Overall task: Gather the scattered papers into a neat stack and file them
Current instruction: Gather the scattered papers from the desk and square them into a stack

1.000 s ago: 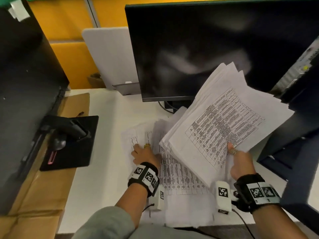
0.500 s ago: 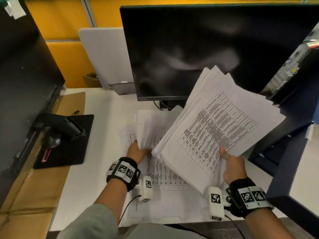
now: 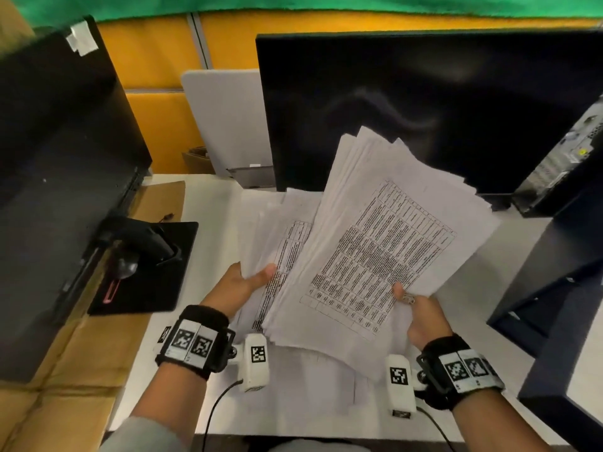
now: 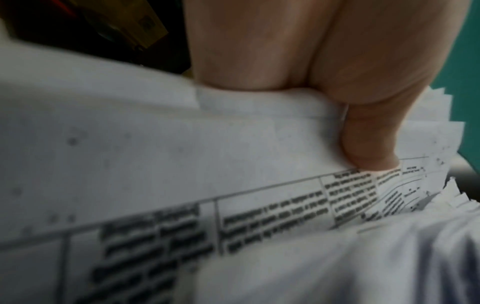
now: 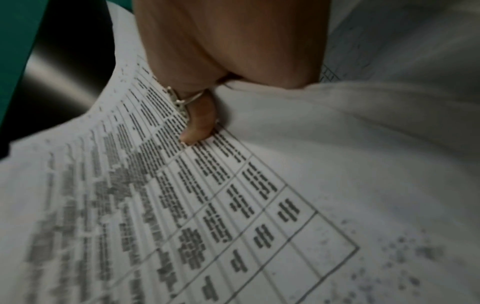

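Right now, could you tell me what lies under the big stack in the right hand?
Under the big stack, loose printed sheets lie on the white desk. How many they are, and anything beneath them, is covered.

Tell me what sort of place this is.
Most likely an office desk or cubicle. A large dark monitor stands on the white desk, a mouse pad lies at the left, and orange partition panels close in the back.

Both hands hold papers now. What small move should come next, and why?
Probably bring the left hand rightward and lay its small bundle onto the big pile in the right hand. Both are lifted and already overlap, and more sheets on the desk wait for a free hand.
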A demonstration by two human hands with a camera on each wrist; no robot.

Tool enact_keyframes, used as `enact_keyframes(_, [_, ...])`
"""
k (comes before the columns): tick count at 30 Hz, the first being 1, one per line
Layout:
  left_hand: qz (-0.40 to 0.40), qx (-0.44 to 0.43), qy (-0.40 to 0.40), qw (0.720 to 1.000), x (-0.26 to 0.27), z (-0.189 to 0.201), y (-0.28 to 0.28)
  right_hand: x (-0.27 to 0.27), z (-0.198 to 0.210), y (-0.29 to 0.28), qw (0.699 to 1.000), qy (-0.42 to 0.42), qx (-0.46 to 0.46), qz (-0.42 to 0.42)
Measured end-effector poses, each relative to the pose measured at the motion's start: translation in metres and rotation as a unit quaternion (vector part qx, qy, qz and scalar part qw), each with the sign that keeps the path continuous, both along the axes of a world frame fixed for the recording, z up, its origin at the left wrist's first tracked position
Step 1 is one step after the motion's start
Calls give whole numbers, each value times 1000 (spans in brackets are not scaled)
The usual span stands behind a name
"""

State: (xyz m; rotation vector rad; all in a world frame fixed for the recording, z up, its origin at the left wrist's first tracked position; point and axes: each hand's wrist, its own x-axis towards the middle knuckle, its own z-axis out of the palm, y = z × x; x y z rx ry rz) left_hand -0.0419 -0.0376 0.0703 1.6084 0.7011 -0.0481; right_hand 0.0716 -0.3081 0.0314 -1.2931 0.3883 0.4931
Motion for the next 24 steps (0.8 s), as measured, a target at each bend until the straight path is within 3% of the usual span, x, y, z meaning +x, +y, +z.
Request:
enact_keyframes(4, [48,9,-89,995,11,27,-6,7,17,12,986,1,164,28])
enact_keyframes(8, [90,56,-144,984,21,54,-14,18,40,25,975,-25,211,69])
enact_keyframes(12, [75,74,-162,981,28,74,-23,24,60,42,990,-61,113,59])
enact_keyframes(15, [72,88,-153,982,31,79,-27,19,62,56,995,-102,25,4])
enact_keyframes(19, [65,46,-166,983,27,72,-21,12,68,67,983,-178,8,-52])
enact_keyframes(23, [-14,110,-146,983,18,58,-16,1,75,73,966,-251,2,-56])
enact_keyframes(24, [1,114,-159,981,16,56,-18,-2,76,74,963,-264,8,-52])
